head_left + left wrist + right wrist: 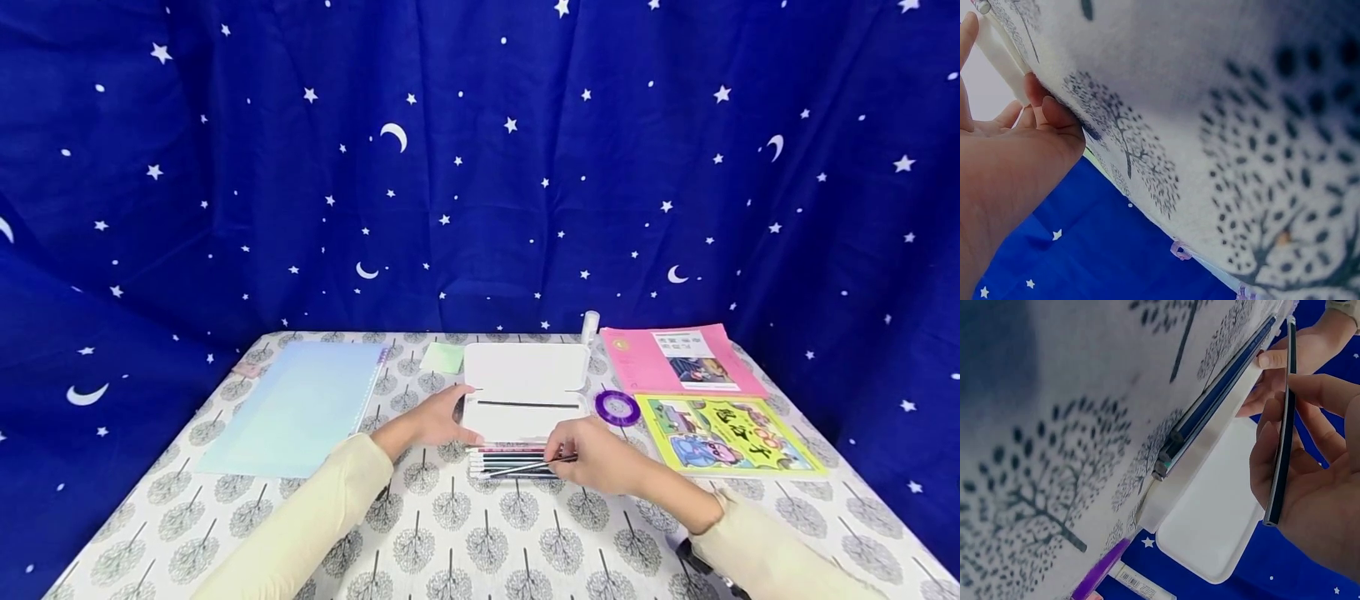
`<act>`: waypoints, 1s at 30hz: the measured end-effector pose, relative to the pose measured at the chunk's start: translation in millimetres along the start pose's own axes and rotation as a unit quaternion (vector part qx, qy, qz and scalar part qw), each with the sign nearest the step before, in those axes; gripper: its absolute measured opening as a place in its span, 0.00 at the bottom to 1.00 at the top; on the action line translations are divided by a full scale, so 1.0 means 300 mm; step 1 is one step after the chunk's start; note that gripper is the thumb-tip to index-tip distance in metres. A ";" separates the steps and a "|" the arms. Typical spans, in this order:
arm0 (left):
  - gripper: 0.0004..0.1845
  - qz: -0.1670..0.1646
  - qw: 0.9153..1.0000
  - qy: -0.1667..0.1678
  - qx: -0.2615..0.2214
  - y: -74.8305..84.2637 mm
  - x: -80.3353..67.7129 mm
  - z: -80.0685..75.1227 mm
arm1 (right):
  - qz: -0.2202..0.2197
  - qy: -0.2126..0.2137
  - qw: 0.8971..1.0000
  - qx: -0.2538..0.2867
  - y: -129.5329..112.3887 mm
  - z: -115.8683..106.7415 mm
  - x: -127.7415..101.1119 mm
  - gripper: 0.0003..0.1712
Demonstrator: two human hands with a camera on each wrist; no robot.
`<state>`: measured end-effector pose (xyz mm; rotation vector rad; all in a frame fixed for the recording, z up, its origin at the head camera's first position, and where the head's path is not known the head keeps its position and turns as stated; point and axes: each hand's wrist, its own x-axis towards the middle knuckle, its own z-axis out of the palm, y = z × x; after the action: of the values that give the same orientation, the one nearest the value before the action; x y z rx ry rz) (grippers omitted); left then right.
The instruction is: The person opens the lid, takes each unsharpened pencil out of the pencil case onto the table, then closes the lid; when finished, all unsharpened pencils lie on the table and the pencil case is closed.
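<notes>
Pencil (525, 467), thin and dark, pinched in right hand (600, 457) grip, slanted just above a row of pencils (510, 461) lying on the desk (450, 533) before the pencil case (525, 392). Case white, lid open flat; one dark pencil (527, 405) lies inside the tray. Left hand (435, 421), fingers fairly straight, rests against the case's left end.

Not much I can read here. The yellow-green picture book (726, 435) on the counter at my right has big cartoon-style characters on its cover, too small to make out. The pink booklet (678, 361) behind it carries a white label with lines of print, unreadable. The small tube (1141, 584) has a printed label, blurred.
</notes>
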<state>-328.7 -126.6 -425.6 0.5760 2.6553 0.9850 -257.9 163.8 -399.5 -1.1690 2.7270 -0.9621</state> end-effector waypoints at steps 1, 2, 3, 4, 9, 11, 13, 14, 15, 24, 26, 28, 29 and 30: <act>0.53 0.000 1.000 0.000 0.000 0.001 0.001 0.000 | 0.003 -0.003 1.000 0.004 -0.003 0.002 -0.002 0.07; 0.53 -0.001 1.000 0.001 0.000 0.002 0.002 0.000 | 0.006 -0.007 1.000 0.010 -0.004 0.003 -0.003 0.07; 0.53 -0.002 1.000 0.001 0.001 0.002 0.003 0.000 | 0.009 -0.012 1.000 0.015 -0.006 0.005 -0.004 0.07; 0.53 -0.002 1.000 0.001 0.001 0.002 0.004 0.001 | 0.013 -0.018 1.000 0.022 -0.007 0.007 -0.006 0.07; 0.53 0.000 1.000 0.000 -0.001 0.001 0.004 0.003 | 0.017 -0.032 0.998 0.043 -0.010 0.018 -0.012 0.06; 0.53 0.000 1.000 -0.001 -0.003 0.000 0.003 0.004 | 0.015 -0.032 0.998 0.043 -0.009 0.022 -0.013 0.06; 0.53 -0.001 1.000 0.001 -0.004 0.001 0.002 0.004 | 0.013 -0.031 0.999 0.042 -0.008 0.023 -0.014 0.06; 0.53 -0.002 1.000 0.001 -0.003 0.002 0.002 0.004 | 0.013 -0.030 0.999 0.040 -0.007 0.023 -0.014 0.06; 0.53 -0.001 1.000 0.001 -0.001 0.002 0.003 0.004 | 0.015 -0.030 0.999 0.039 -0.005 0.023 -0.015 0.06; 0.53 -0.005 1.000 0.000 -0.001 -0.003 -0.001 0.006 | 0.019 -0.041 0.999 0.024 0.010 0.033 -0.002 0.08; 0.53 -0.003 1.000 -0.001 -0.006 0.000 -0.002 0.004 | 0.022 -0.037 0.999 0.016 0.013 0.035 0.004 0.08; 0.53 -0.004 1.000 -0.002 -0.009 0.001 -0.003 0.003 | 0.027 -0.035 0.999 0.010 0.017 0.037 0.009 0.08; 0.53 -0.005 1.000 -0.003 -0.011 0.002 -0.003 0.002 | 0.029 -0.036 0.999 0.011 0.018 0.038 0.011 0.09; 0.53 -0.005 1.000 -0.003 -0.012 0.002 -0.003 0.001 | 0.030 -0.039 0.999 0.012 0.020 0.039 0.014 0.09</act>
<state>-327.7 -126.6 -425.3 0.5577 2.6349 1.0103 -261.8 158.0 -411.4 -1.0891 2.6657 -0.9204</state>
